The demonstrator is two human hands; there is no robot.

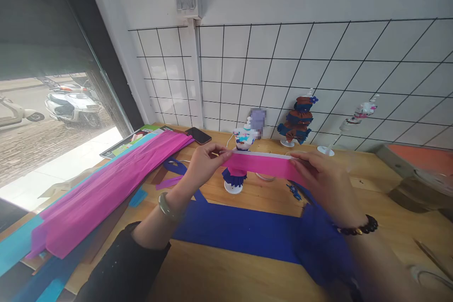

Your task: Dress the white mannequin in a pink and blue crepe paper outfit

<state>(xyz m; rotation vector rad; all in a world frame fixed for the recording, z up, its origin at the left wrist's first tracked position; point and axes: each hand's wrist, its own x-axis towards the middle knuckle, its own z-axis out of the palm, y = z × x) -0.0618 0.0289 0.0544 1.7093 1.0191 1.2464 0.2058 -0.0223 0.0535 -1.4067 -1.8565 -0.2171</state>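
A pink crepe paper strip (260,164) with a white band along its top edge is stretched level between my two hands. My left hand (207,163) pinches its left end, and my right hand (318,174) grips the right end between thumb and fingers. Directly behind the strip stands a small white figure (244,138) on a round white base, partly covered by the strip; a dark blue ruffled skirt (234,178) shows around its lower part. Below my hands a wide dark blue crepe paper strip (240,231) lies on the wooden table (212,269), bunched up near my right forearm.
Folded pink sheets (116,193) and blue ones lie at the left beside a black phone (198,135). Toward the wall stand a figure in brown and blue ruffles (297,120) and a bare figure on a stand (364,111). A grey box (406,165) is at right.
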